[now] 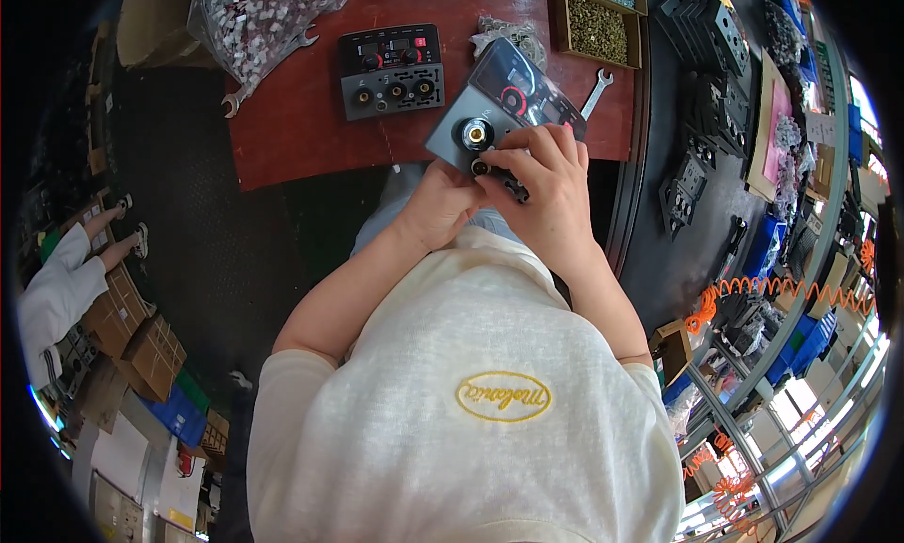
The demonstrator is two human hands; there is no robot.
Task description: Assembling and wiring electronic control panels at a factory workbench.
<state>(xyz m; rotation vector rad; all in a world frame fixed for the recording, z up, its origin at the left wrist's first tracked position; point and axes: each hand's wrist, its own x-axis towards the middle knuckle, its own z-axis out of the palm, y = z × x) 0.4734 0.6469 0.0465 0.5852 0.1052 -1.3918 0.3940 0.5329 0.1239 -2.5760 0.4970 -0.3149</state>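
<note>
Clasping the unit (497, 105), the left hand (446, 202) steadies it; the right hand (551, 190) pinches a jack (481, 167); 1 socket (476, 133) looks fitted, the rest unclear.

Grey/blk boxy control unit (493, 97), tilted, upper ctr of frame; red-ringed rnd knob (513, 100); blk-rimmed, brass-centred rnd socket (476, 134), exposed.

pass: tabletop (292, 147), left-front | blocks: held unit (504, 96), bag (268, 20), right wrench (596, 95) | behind unit: unclear
</note>
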